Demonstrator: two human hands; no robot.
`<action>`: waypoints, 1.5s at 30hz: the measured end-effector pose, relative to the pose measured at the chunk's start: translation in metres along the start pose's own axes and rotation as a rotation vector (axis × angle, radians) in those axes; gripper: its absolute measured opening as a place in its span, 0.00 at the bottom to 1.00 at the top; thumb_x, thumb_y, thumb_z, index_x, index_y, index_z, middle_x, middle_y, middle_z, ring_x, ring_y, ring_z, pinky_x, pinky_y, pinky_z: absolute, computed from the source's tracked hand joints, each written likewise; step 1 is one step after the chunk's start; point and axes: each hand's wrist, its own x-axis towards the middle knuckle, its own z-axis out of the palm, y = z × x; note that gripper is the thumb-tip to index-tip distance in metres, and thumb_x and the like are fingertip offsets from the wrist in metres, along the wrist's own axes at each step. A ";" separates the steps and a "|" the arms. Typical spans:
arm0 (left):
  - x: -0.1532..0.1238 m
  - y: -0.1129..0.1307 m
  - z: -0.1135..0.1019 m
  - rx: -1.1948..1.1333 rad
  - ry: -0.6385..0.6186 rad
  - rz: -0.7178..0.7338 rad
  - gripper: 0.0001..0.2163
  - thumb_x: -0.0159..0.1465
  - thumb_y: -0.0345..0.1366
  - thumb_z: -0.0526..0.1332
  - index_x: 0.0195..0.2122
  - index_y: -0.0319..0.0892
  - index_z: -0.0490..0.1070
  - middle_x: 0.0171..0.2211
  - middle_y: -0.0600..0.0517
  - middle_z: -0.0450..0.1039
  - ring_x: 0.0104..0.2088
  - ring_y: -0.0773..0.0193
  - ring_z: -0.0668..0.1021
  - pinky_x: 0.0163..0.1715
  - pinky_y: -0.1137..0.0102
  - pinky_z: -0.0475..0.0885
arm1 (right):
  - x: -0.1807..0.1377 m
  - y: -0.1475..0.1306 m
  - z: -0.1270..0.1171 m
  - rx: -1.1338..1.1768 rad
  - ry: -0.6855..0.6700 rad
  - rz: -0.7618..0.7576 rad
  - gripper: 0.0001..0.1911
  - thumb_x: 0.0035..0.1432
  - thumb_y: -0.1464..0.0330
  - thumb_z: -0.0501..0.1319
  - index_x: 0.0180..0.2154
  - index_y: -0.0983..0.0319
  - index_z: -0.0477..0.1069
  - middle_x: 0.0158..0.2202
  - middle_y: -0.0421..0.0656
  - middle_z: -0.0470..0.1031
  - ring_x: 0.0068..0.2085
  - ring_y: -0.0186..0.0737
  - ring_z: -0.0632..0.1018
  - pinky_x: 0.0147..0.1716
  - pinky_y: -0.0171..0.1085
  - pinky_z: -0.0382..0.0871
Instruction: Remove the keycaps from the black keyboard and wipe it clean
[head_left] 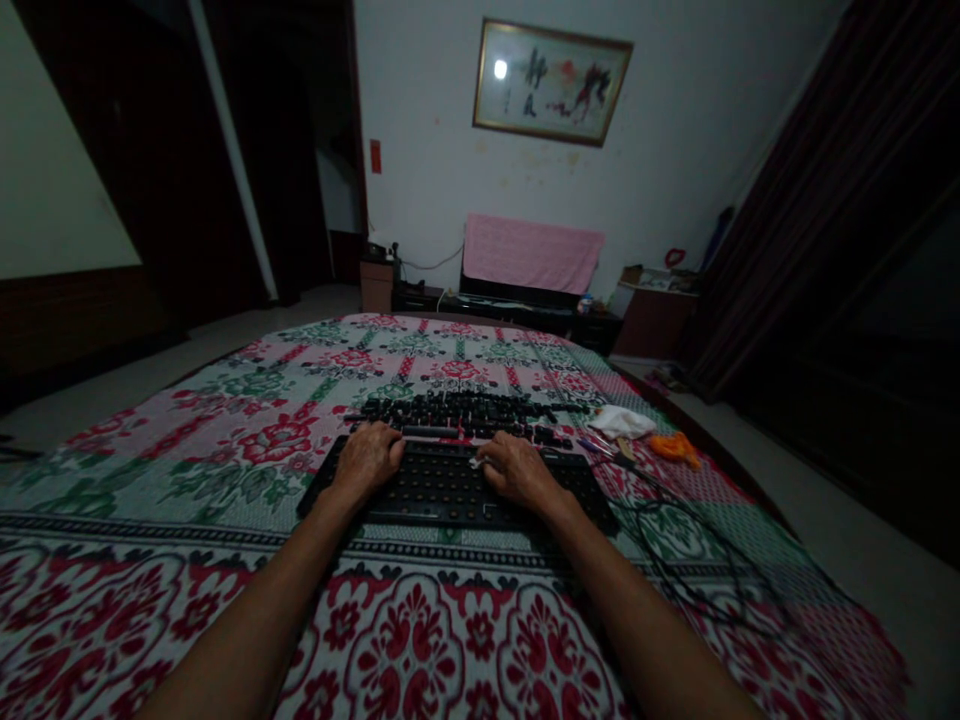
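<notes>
A black keyboard frame [442, 485] with its keycaps taken off lies on the patterned bedspread [225, 440] in front of me. My left hand [367, 457] rests curled on the frame's upper left edge, gripping it. My right hand [517, 470] is closed over the frame's upper middle, pinching a small white thing [475, 462] that I cannot make out. Just beyond both hands lies a heap of loose black keycaps [465, 412].
The keyboard's black cable [675, 545] coils to the right. A white cloth [621, 421], small tools [600, 445] and an orange object [675, 446] lie at the right. Beyond the bed stand a low cabinet with a pink cloth [531, 255] and a framed picture [551, 82].
</notes>
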 end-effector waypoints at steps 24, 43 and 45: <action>0.001 -0.002 0.000 -0.003 -0.012 0.003 0.16 0.62 0.39 0.49 0.39 0.41 0.74 0.38 0.46 0.73 0.42 0.57 0.72 0.45 0.66 0.65 | 0.002 -0.007 0.000 -0.034 -0.026 -0.008 0.09 0.55 0.69 0.55 0.37 0.61 0.72 0.33 0.43 0.67 0.34 0.36 0.69 0.34 0.33 0.58; 0.001 -0.002 0.001 -0.007 -0.012 0.002 0.16 0.62 0.39 0.49 0.39 0.42 0.74 0.38 0.47 0.73 0.42 0.58 0.72 0.46 0.66 0.65 | -0.002 -0.005 -0.008 -0.077 -0.055 0.140 0.10 0.52 0.70 0.55 0.33 0.62 0.73 0.34 0.46 0.71 0.35 0.39 0.72 0.33 0.34 0.61; 0.001 -0.002 0.001 -0.009 -0.016 0.004 0.16 0.62 0.39 0.49 0.39 0.41 0.74 0.38 0.46 0.73 0.42 0.57 0.72 0.45 0.66 0.65 | -0.003 -0.001 -0.014 -0.030 -0.089 0.131 0.11 0.52 0.70 0.55 0.35 0.62 0.74 0.34 0.46 0.72 0.35 0.39 0.72 0.33 0.33 0.61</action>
